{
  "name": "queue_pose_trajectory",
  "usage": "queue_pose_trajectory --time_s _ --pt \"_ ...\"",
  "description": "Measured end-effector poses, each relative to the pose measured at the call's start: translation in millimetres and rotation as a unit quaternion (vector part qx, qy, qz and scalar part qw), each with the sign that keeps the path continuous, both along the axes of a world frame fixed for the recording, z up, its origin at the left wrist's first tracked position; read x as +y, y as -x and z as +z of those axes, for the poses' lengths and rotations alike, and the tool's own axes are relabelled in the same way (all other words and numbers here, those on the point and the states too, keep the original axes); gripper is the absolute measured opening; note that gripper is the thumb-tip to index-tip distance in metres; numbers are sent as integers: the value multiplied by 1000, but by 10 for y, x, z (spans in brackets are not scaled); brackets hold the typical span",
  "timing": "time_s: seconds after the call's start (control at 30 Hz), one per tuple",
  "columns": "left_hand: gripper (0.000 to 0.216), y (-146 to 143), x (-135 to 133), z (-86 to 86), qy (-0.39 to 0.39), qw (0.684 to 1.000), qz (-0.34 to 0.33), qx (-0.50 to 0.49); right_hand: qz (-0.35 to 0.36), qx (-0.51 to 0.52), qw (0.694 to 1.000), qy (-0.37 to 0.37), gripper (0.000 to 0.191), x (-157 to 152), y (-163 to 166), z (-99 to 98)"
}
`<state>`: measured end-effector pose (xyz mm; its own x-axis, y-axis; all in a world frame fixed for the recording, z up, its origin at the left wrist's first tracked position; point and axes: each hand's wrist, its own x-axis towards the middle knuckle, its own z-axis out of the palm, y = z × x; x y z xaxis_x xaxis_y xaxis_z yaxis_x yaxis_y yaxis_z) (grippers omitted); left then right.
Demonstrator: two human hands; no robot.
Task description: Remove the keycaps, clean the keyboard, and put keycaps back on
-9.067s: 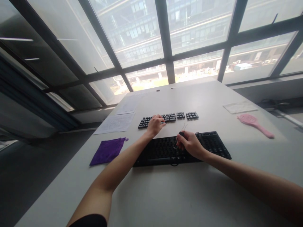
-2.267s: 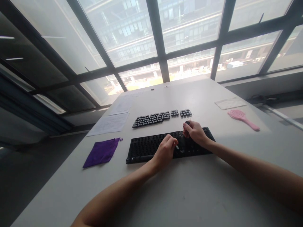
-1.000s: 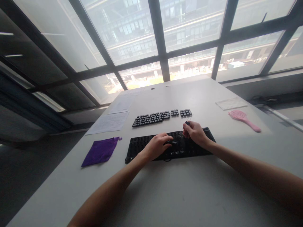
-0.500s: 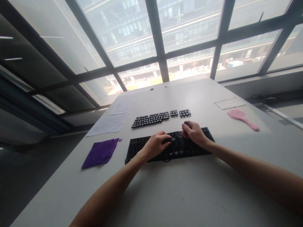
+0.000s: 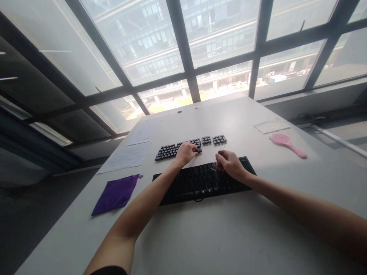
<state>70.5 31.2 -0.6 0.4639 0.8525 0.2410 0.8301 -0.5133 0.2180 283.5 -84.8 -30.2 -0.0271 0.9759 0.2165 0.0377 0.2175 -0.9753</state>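
A black keyboard base [image 5: 200, 183] with most keycaps off lies on the white table [image 5: 229, 236]. Beyond it, loose black keycaps [image 5: 169, 150] are laid out in rows. My left hand [image 5: 185, 152] reaches over those rows, fingers pinched on a black keycap at the row's right end. My right hand [image 5: 231, 165] rests on the keyboard's upper edge, closed around a small keycap puller [image 5: 218, 159] with a black grip and wire loops.
A purple cloth [image 5: 115, 193] lies at the left. Paper sheets [image 5: 126, 156] sit past it. A pink hairbrush [image 5: 285, 144] and a clear bag [image 5: 271, 126] are at the right. Big windows stand behind the table's far edge.
My left hand has moved from the keyboard base forward to the keycap rows, carrying a black keycap. My right hand stays on the keyboard with the puller.
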Motion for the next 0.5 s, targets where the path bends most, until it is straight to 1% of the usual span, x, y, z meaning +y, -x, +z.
queue_pose_trajectory --time_s 0.17,0.33,0.5 --pt "20 75 55 -66 -13 1000 8 -1 2 -8 1000 -6 37 11 2 -18" --pt "11 85 101 -88 -23 1000 7 2 0 -12 1000 -4 37 5 2 -14" --pt "10 56 146 -67 -27 1000 5 4 -3 -7 1000 -6 36 -7 1 5"
